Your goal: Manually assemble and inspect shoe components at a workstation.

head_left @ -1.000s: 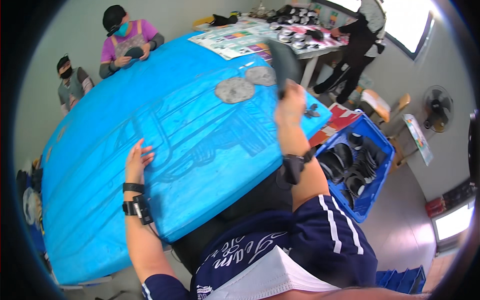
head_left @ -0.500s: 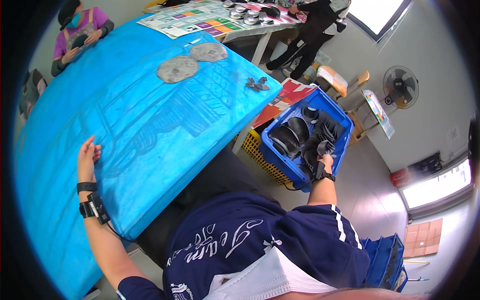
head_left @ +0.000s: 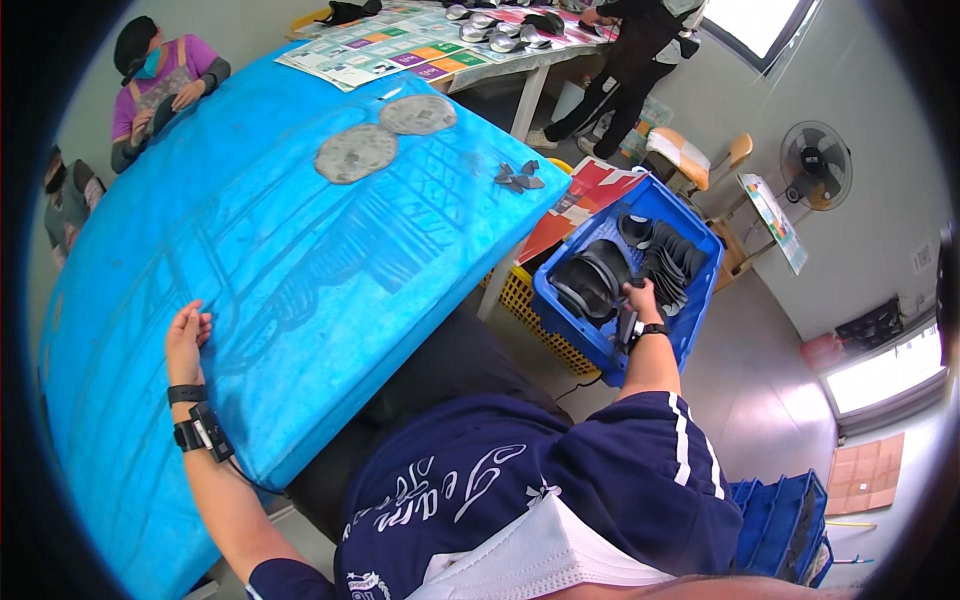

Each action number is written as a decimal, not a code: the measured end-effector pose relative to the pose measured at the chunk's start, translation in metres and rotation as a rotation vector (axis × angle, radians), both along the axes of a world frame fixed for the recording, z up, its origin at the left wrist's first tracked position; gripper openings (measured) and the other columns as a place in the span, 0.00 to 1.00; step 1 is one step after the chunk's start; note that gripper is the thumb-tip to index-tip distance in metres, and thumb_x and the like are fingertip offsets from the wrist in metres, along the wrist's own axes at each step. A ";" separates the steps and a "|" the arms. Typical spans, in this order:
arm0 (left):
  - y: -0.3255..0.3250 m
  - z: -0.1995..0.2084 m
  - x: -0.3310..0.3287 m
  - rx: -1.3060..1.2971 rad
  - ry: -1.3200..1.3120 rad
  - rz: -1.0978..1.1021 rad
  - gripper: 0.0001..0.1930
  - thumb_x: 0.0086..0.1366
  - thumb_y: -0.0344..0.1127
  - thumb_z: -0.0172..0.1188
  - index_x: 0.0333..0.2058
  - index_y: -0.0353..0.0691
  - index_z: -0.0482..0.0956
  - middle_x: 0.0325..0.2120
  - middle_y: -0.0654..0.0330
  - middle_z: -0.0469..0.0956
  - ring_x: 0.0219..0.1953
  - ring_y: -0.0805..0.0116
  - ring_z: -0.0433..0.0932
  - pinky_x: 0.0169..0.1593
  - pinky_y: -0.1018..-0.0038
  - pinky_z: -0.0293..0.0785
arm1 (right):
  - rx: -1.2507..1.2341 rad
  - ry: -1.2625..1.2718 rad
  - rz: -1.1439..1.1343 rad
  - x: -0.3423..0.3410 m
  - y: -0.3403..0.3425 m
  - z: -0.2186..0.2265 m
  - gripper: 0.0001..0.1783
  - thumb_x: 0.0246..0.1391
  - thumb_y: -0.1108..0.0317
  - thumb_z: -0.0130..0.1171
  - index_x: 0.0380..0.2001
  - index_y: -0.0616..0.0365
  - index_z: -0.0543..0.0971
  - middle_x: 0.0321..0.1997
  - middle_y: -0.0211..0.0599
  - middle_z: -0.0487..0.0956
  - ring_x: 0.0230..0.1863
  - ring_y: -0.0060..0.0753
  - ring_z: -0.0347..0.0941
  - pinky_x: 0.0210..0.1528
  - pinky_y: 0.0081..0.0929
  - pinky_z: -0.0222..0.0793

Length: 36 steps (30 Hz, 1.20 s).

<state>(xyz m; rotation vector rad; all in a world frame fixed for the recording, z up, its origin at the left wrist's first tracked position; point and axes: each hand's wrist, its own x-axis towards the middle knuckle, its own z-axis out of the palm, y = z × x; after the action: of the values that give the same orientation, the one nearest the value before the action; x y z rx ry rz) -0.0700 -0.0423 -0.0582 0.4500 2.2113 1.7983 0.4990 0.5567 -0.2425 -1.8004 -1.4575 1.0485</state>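
Note:
My left hand point(head_left: 187, 338) hangs just over the blue-covered table point(head_left: 330, 330) near its left side. Its fingers are loosely bent and apart, with nothing in them. At the right, my right hand point(head_left: 641, 298) reaches down into a blue plastic crate point(head_left: 707, 318). Its fingers are closed at the dark pieces there, and what they hold is hidden. Inside the crate lie a cluster of dark rounded cup-like pieces point(head_left: 592, 282) on the left and a row of thin stacked dark pieces point(head_left: 672, 268) on the right.
Two round grey pads point(head_left: 357, 153) and small dark scraps point(head_left: 518, 177) lie on the table. A yellow crate point(head_left: 535, 320) sits under the blue one. Across the table a person point(head_left: 165, 85) handles a dark piece; another person point(head_left: 625, 75) stands by the far table. A fan point(head_left: 815, 165) is at right.
My right hand has shifted left within the crate, from the stacked pieces toward the rounded ones. My left hand stays over the table with little change. The whole view has shifted slightly.

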 end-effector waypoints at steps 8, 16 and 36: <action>0.035 -0.004 0.002 0.051 -0.004 -0.076 0.12 0.65 0.38 0.50 0.44 0.41 0.75 0.28 0.67 0.77 0.29 0.83 0.70 0.35 0.85 0.66 | 0.137 0.163 0.081 0.051 0.029 -0.033 0.23 0.56 0.56 0.50 0.44 0.66 0.74 0.41 0.48 0.77 0.40 0.36 0.74 0.43 0.28 0.67; 0.011 0.020 0.017 -0.076 0.072 -0.043 0.11 0.65 0.37 0.49 0.42 0.41 0.76 0.27 0.68 0.75 0.27 0.83 0.68 0.34 0.84 0.64 | 0.623 0.037 0.190 -0.119 -0.014 0.103 0.18 0.54 0.59 0.51 0.35 0.65 0.77 0.33 0.47 0.78 0.38 0.38 0.75 0.41 0.29 0.66; 0.021 0.032 0.037 -0.151 0.267 -0.064 0.05 0.55 0.28 0.59 0.32 0.39 0.78 0.22 0.67 0.76 0.24 0.81 0.70 0.28 0.83 0.65 | 0.378 0.407 1.841 -0.522 -0.364 0.243 0.11 0.49 0.62 0.54 0.32 0.56 0.79 0.31 0.42 0.79 0.34 0.41 0.75 0.37 0.34 0.70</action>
<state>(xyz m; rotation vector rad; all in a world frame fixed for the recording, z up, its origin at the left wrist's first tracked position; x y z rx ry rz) -0.0329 -0.0215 -0.0263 0.7564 2.4548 1.6048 -0.0226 0.1923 0.0006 0.4794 -2.5881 1.4681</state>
